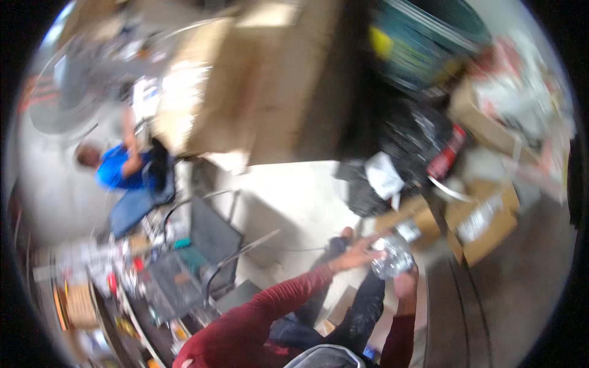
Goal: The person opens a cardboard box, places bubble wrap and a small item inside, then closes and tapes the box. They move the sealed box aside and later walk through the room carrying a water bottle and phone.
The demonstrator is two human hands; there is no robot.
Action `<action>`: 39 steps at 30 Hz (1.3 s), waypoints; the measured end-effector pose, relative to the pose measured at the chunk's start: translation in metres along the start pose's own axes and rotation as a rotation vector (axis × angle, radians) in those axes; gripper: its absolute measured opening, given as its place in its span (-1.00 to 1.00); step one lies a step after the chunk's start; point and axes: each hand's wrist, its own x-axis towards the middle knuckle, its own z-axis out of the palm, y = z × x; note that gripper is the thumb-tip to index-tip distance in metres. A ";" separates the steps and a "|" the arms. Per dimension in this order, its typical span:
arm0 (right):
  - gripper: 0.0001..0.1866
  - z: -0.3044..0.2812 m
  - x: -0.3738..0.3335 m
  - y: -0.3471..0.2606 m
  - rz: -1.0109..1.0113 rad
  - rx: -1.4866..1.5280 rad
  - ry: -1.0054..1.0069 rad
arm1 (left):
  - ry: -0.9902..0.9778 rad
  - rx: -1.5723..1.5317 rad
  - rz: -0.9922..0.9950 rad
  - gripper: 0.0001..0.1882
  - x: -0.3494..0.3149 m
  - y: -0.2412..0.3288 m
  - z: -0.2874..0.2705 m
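Note:
A shiny, see-through plastic bundle (392, 256) is held between my two hands, out in front of my legs. My left hand (359, 254) reaches in from the left, its fingers pressed on the bundle's near left side. My right hand (405, 282) supports it from below and to the right. Motion blur hides what the plastic is or contains. Just beyond it stands an open cardboard box (423, 222), and beside that a second open box (491, 230) with see-through plastic inside.
Black plastic bags (411, 129) with a red item (446, 152) lie ahead, below a green bin (429, 43). Large cardboard boxes (264, 92) rise at the far middle. An office chair (184, 270) stands left, and a person in blue (126, 168) sits farther off.

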 end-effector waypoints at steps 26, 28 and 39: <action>-0.59 0.098 0.015 0.003 -0.036 -0.957 -0.163 | 1.641 -0.285 0.422 -0.71 -0.265 0.267 -0.430; -0.59 0.103 0.019 0.011 -0.033 -0.918 -0.156 | 1.563 -0.371 0.388 -0.66 -0.262 0.280 -0.436; -0.58 0.085 0.021 -0.011 -0.005 -0.993 -0.156 | 1.191 1.086 0.143 -0.14 -0.336 0.248 -0.517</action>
